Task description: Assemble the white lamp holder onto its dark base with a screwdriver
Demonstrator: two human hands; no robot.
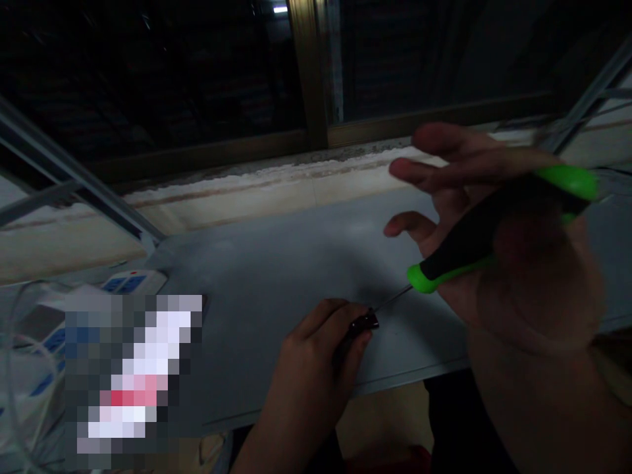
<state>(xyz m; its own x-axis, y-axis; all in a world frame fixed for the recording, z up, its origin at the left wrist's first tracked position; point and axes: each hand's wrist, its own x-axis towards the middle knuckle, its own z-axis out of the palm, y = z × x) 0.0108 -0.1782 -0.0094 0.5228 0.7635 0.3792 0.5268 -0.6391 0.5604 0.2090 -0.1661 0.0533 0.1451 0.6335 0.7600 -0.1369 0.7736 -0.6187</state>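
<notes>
Between the thumb and fingers of my left hand (320,349) sits a small dark, shiny piece (365,321), its kind unclear and partly hidden by the fingers. My right hand (494,217) holds a screwdriver (474,230) with a black and green handle, thumb laid over it and several fingers stretched out past it. The thin metal shaft slants down left to the dark piece, where the tip is too small to make out. Both hands are above the grey table (247,289), the left one low near its front edge.
On the left lie a blurred-out bright object (143,368), a white power strip with blue sockets (131,282) and pale cables (14,342). A metal frame (79,178) rises at the left back. Behind the table are a low wall ledge and a dark window (197,79).
</notes>
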